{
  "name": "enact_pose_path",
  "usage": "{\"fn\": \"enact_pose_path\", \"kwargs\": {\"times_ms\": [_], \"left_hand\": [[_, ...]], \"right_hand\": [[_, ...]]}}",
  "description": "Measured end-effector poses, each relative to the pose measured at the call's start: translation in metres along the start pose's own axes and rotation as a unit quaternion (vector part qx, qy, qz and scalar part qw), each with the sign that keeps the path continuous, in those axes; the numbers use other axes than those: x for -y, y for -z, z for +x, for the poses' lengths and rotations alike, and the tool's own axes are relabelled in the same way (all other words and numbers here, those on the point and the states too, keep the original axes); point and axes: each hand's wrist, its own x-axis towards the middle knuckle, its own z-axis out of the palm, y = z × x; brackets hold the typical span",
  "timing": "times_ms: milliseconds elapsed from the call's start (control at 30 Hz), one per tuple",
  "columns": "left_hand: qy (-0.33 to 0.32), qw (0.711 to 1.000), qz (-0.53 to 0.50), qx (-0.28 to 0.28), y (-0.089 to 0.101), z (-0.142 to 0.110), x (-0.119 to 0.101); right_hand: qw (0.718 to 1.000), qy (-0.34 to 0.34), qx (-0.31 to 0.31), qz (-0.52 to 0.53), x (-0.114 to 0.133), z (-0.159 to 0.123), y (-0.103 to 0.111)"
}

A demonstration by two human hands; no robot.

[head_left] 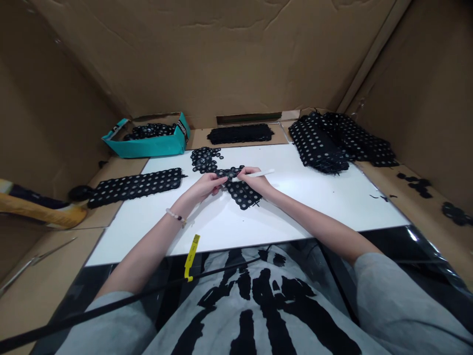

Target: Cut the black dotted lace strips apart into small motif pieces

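Note:
A black strip of fabric with pale round dots (244, 195) lies on the white board (314, 202) in front of me. My left hand (210, 185) pinches the strip's upper left edge between thumb and fingers. In my right hand (254, 180) is a slim white pen-like tool (260, 173), its tip against the strip close to my left fingertips. Just behind my left hand sits a loose heap of black discs with pale centres (204, 160). What the tool's tip touches is too small to make out.
A teal box (148, 147) of black dotted pieces stands back left, near a dotted strip (136, 187). Black strips (240, 133) lie at the back, with stacks of dotted strips (320, 143) on the right. Tweezers (53, 251) lie left. Cardboard walls (236, 59) surround the board.

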Motion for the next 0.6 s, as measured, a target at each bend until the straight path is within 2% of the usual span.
{"fn": "enact_pose_path", "kwargs": {"times_ms": [200,367,467,600], "left_hand": [[-0.002,0.999,-0.040,0.001,0.002,0.007,0.009],[0.002,0.999,-0.036,-0.037,0.001,0.012,0.016],[0.007,0.999,-0.032,-0.030,-0.001,0.012,0.017],[-0.013,0.999,-0.026,-0.020,-0.004,0.007,0.011]], "right_hand": [[1.000,0.013,-0.011,-0.014,0.001,-0.004,-0.006],[0.991,0.061,-0.048,-0.105,-0.009,-0.003,-0.016],[0.984,0.072,-0.059,-0.151,-0.015,-0.002,-0.021],[0.990,0.055,-0.048,-0.124,-0.015,0.001,-0.017]]}}
